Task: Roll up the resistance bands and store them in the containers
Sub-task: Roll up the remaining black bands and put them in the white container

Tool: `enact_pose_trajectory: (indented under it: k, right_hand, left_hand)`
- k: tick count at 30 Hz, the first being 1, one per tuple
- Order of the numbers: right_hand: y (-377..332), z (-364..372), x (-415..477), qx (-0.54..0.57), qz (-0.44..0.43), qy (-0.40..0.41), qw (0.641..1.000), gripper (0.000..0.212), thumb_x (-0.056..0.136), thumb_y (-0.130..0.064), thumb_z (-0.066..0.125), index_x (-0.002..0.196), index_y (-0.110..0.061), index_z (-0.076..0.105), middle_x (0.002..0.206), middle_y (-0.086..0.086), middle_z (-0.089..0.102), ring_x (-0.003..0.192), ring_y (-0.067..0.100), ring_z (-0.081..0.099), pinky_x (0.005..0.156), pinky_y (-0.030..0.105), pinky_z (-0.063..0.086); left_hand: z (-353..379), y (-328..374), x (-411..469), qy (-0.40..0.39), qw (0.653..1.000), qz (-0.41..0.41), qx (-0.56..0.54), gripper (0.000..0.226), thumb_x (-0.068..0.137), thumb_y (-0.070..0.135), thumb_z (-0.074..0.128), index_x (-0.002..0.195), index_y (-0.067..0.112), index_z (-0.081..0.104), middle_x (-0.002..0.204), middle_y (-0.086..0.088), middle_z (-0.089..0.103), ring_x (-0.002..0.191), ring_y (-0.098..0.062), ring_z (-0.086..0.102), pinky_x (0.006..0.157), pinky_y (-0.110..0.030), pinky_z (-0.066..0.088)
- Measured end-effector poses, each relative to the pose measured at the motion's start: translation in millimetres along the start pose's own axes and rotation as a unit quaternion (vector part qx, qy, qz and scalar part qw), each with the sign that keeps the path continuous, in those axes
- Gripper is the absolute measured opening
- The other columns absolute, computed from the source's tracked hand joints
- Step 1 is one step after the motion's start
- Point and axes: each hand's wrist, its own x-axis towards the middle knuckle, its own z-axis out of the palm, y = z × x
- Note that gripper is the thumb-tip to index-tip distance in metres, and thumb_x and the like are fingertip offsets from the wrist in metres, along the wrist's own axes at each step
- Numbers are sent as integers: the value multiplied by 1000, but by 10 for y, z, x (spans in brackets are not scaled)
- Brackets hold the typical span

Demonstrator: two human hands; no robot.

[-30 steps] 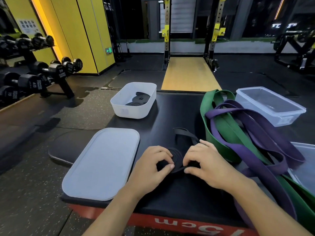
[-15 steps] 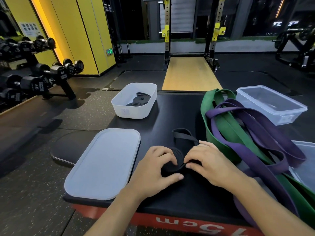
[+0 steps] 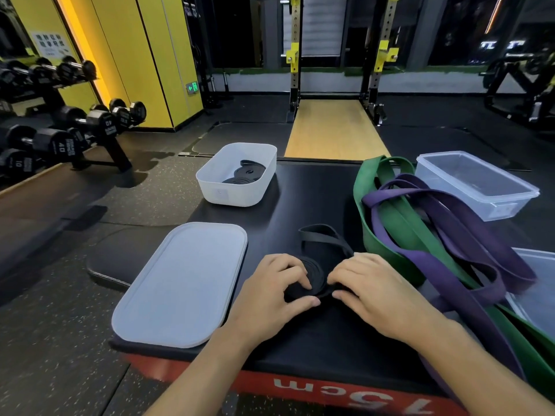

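Since a second ago, the left hand's [image 3: 270,301] thumb has slid out beneath the coil, and the loose tail of the black resistance band [image 3: 312,279] has bunched into a rounder loop. Both hands work at the near middle of the worktop [image 3: 300,199]. The left grip is clamped on the flat coil, fingers curled over its top and thumb under its near edge. The right hand [image 3: 384,295] pinches the coil's right side, its grip closed on the band where the tail leaves it. That tail lies just beyond the knuckles (still unrolled). A pale lid [image 3: 183,283] lies flat just left of the left hand. Farther back, the white container [image 3: 210,187] holds rolled black bands. To the right, green bands [image 3: 387,223] and purple bands [image 3: 450,235] sprawl in a tangled heap, touching a clear container [image 3: 477,202] at the far right. Dumbbells [image 3: 60,139] sit on a rack at the left.
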Motion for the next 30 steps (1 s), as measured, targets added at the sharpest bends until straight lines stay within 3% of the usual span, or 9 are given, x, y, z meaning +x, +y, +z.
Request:
enact_pose_trajectory:
  k: [7,10,12,14,16,18,23,27,30]
  right_hand:
    - [0,16,-32,-21,-7,19,1000,21,99,-43,47,96,-38,67,103,-20,47,94,5,52,113,30,31]
    - [-40,42,66,-18,31,40,999,10,95,-42,59,92,-33,60,99,-17,45,87,7,49,94,29,45]
    - [-22,29,139,-3,67,43,997,23,90,-41,73,97,-29,54,99,-14,49,86,13,52,81,34,49]
    - [36,12,171,11,75,5,997,38,91,-42,73,121,-27,56,121,-13,58,108,16,58,96,36,48]
    - [22,10,180,28,43,-50,997,55,97,-37,63,148,-26,45,146,-14,52,135,7,48,122,30,27]
    - [-44,2,214,28,19,-72,997,63,95,-32,55,155,-29,37,151,-18,47,140,-3,40,128,30,7]
    - [-4,-28,260,51,27,-72,996,55,89,-38,62,142,-39,51,144,-25,49,138,-10,38,128,39,4]
    - [65,-121,299,106,45,-113,987,51,84,-50,77,131,-41,57,149,-25,47,141,-18,25,126,32,-4]
    - [21,-134,372,150,45,-145,977,55,76,-46,83,118,-39,49,152,-23,45,140,-13,31,126,32,0]
  left_hand:
    - [6,15,4,0,1000,-5,5,27,83,59,76,95,39,64,116,30,55,124,2,44,95,-27,47]
    - [2,3,8,1,1000,-4,7,27,82,61,75,94,40,63,116,31,55,123,3,44,94,-30,48]
    - [3,-15,11,2,1000,-1,13,28,82,62,74,94,39,63,115,31,56,123,2,45,92,-32,49]
    - [10,-19,8,6,1000,3,24,27,82,61,72,93,39,63,115,31,56,122,3,45,89,-33,51]
    - [24,-8,-3,13,999,12,29,25,83,58,71,93,38,62,114,31,56,120,3,46,85,-33,52]
    - [30,8,-9,20,999,22,33,22,83,54,71,92,36,63,113,30,57,118,3,47,82,-32,52]
    - [21,20,-12,45,998,34,39,20,80,50,73,88,34,65,107,27,61,114,1,51,77,-32,54]
    - [18,18,-28,54,997,42,36,21,74,45,75,84,33,62,103,26,63,109,2,52,73,-31,52]
    - [-10,22,-40,25,998,51,18,24,70,41,76,84,33,58,102,26,61,110,-2,53,74,-35,53]
